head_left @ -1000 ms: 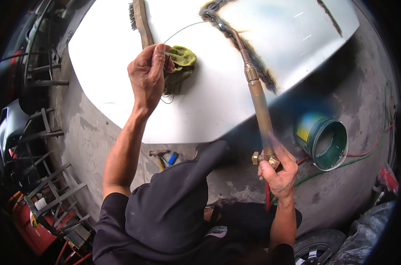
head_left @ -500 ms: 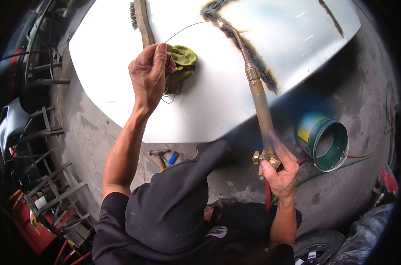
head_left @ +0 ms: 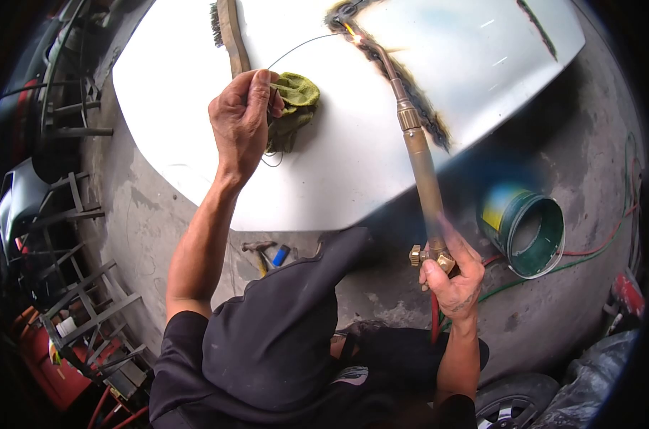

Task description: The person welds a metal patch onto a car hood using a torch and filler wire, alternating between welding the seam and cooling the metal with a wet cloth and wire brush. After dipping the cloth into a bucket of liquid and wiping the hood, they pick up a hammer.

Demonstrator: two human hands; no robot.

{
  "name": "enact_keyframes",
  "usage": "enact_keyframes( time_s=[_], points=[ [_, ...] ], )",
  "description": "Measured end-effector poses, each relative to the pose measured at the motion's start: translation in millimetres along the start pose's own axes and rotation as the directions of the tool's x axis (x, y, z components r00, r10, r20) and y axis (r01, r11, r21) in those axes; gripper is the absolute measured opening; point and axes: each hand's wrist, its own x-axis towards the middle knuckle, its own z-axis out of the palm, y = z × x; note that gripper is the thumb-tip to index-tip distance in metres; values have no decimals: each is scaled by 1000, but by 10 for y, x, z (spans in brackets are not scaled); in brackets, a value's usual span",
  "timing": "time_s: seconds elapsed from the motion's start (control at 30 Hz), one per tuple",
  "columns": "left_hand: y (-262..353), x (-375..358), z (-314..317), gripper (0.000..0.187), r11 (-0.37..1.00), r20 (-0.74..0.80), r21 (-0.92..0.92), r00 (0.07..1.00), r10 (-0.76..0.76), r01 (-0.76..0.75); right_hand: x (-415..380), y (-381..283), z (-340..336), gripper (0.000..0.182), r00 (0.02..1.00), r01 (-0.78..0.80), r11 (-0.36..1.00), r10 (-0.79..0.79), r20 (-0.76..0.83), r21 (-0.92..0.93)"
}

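On the silver panel (head_left: 324, 157), right hand (head_left: 450, 275) fist-grips lit torch (head_left: 417, 150) at the seam (head_left: 417, 107), left hand (head_left: 242, 118) pinches filler wire (head_left: 299, 44): lingering heat likely burns through thin sheet.

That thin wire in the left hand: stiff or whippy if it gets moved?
Probably whippy: the filler wire is very thin and arcs from the left hand toward the torch flame. It looks light; a pinch grip suffices. Its far end would likely wobble.

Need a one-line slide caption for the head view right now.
Right hand aims brass torch at silver panel seam; left hand feeds thin wire.
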Motion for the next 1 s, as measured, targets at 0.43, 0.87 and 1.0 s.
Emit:
enact_keyframes(
  time_s=[0.43, 0.87, 1.0],
  points=[
    [2, -4, -8, 39, 1000, 6, 29, 1000, -6, 5, -9, 9, -1, 69, 1000, -8, 1000, 8, -4, -5],
    [2, -4, -2, 37, 999, 7, 35, 1000, 4, -5, -7, 15, 5, 69, 1000, -12, 1000, 12, -3, -3],
    [9, -1, 5, 39, 1000, 11, 27, 1000, -6, 6, -5, 15, -2, 69, 1000, -17, 1000, 17, -2, 5]
  ],
)
